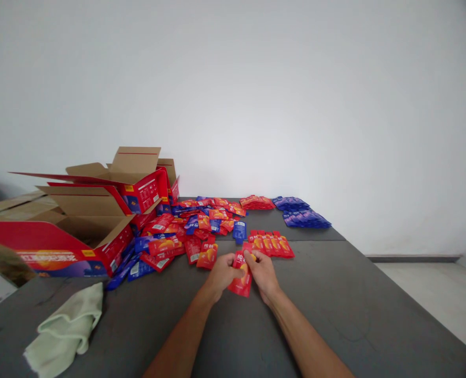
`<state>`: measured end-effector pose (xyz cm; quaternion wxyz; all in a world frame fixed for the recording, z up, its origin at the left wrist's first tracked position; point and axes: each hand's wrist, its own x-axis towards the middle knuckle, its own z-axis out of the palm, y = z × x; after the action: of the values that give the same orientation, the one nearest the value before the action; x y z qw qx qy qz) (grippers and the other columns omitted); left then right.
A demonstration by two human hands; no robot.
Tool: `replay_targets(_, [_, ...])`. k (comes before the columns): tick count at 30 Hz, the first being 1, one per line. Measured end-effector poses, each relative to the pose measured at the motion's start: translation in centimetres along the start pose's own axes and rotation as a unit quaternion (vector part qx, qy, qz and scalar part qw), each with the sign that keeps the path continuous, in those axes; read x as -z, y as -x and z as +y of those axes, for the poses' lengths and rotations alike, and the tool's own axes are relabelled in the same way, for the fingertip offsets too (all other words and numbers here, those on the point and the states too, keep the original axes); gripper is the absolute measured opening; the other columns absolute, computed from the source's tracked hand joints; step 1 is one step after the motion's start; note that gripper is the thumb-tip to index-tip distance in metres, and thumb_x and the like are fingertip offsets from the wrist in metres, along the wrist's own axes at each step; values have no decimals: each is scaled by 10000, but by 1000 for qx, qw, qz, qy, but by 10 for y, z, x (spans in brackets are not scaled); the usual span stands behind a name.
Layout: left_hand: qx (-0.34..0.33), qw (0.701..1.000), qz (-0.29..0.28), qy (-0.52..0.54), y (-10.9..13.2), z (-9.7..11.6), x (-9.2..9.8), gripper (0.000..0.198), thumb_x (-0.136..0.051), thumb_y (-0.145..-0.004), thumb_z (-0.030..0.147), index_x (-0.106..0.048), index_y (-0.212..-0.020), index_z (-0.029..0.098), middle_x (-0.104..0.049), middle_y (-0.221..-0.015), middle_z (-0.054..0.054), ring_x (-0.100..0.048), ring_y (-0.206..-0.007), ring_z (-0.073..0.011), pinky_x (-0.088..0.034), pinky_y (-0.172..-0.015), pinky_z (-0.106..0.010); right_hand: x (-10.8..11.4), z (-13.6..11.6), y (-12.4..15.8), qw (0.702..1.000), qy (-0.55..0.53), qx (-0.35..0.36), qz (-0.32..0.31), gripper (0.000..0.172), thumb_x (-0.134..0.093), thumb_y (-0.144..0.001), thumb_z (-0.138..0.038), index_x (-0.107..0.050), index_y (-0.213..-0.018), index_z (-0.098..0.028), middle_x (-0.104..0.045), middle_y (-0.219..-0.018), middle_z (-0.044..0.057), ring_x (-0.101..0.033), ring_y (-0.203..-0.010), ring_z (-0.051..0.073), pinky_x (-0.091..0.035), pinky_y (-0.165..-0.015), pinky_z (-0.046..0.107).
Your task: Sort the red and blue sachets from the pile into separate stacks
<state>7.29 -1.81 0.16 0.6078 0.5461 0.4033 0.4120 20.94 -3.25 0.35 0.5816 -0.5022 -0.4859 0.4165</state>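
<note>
Both hands meet over the middle of the dark grey table (335,310). My left hand (222,273) and my right hand (263,273) each pinch the same red sachet (241,278), or a thin stack of them, held just above the tabletop. Directly beyond my hands lies a neat overlapping row of red sachets (272,244). A loose heap of red and blue sachets (193,231) spreads to the left of it.
Open red cardboard boxes (99,210) with raised flaps stand at the left. A pale green cloth (65,331) lies near the front left. Sorted piles of red sachets (256,202) and blue sachets (302,215) sit at the far edge by the white wall.
</note>
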Motion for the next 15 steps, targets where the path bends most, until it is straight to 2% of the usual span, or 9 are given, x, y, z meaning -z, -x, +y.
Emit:
replay_targets(3, [1, 1000, -8, 5, 1, 0, 0, 299, -730, -586, 167, -681, -880, 134, -722, -806, -54, -658, -705, -172, -500, -656, -262, -1, 5, -1, 1000, -6, -14, 11, 402, -630, -763, -562, -579, -672, -173, -550, -613, -40, -441, -553, 108, -354, -519, 213])
replay_targets(6, [6, 999, -40, 20, 3, 1, 3, 294, -757, -596, 215, -685, -869, 132, -719, -796, -51, -653, -681, -161, -499, -663, -267, 0, 10, -4, 999, -31, -28, 28, 382, -645, -757, -536, -538, -648, -185, -537, -597, -45, -434, -534, 105, -355, -511, 216])
replay_targets(11, [114, 984, -128, -39, 5, -1, 12, 292, -751, -570, 237, -700, -831, 117, -712, -752, -55, -635, -622, -154, -503, -619, -278, 5, 8, -8, 992, -106, -53, 46, 373, -678, -740, -537, -528, -702, -198, -532, -588, -49, -424, -503, 109, -354, -483, 224])
replay_targets(15, [83, 986, -134, -60, 5, -4, 16, 231, -702, -537, 175, -695, -760, 116, -691, -662, -32, -582, -543, -123, -451, -547, -239, 9, 7, -8, 996, -73, -33, 44, 411, -672, -737, -570, -515, -684, -195, -527, -590, -51, -410, -504, 100, -328, -477, 216])
